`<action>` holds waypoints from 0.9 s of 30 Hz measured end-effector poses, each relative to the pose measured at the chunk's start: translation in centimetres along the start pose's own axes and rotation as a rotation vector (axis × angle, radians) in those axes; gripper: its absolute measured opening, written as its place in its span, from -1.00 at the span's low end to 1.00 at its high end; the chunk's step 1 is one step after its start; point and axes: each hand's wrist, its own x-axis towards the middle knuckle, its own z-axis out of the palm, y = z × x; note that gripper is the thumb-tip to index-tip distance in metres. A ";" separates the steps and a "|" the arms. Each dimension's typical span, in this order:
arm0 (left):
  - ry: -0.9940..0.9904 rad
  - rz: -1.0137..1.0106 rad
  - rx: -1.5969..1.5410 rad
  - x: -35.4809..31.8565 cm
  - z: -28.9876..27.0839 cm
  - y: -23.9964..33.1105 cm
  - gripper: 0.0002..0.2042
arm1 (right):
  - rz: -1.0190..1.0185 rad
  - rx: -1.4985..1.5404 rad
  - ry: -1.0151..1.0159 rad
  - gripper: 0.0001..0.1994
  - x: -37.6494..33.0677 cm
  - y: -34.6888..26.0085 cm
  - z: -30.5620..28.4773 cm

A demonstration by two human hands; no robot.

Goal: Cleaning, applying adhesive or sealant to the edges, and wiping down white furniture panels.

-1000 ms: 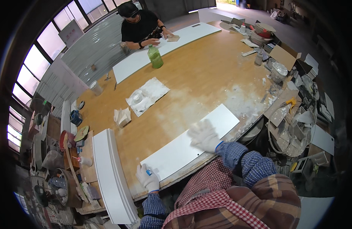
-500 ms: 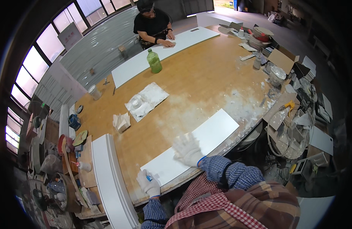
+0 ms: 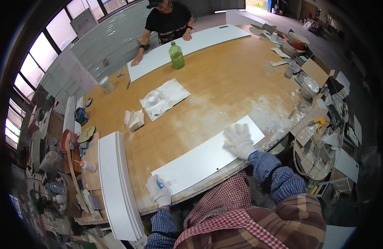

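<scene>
A long white panel (image 3: pixel 199 164) lies flat along the near edge of the wooden table, with a small dark spot near its front edge. My right hand (image 3: pixel 239 142), in a white knitted glove, is flat on the panel toward its right end, fingers spread; motion blurs it slightly. At the left end of the panel rests my left hand (image 3: pixel 159 191), gloved too, its fingers curled. A small blue object (image 3: pixel 159 184) shows at those fingers; its kind is too small to make out. Blue checked sleeves cover both forearms.
Stacked white panels (image 3: pixel 112 182) stand at the left. Farther back are a crumpled paper (image 3: pixel 135 120), a white sheet (image 3: pixel 170 93) with a small tub and a green bottle (image 3: pixel 177 56). Across the table a person (image 3: pixel 168 23) leans over another white panel (image 3: pixel 154 60). Clutter lines the right side.
My right hand has slid rightward along the panel, uncovering the dark spot. My left hand stays at the left end. The other person's hands have moved apart. The whole view has shifted slightly.
</scene>
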 end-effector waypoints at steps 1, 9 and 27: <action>0.000 -0.008 0.000 0.4 -0.1 0.4 -0.79 | 0.068 -0.035 -0.010 -0.37 -0.3 2.5 -0.1; -0.069 -0.034 -0.031 1.7 1.6 1.1 -0.76 | 0.205 -0.069 0.036 -0.38 2.5 -1.4 0.4; -0.422 -0.850 -0.560 8.4 -2.1 -2.6 -0.55 | -0.758 0.237 -0.043 -0.54 2.6 -17.8 -1.4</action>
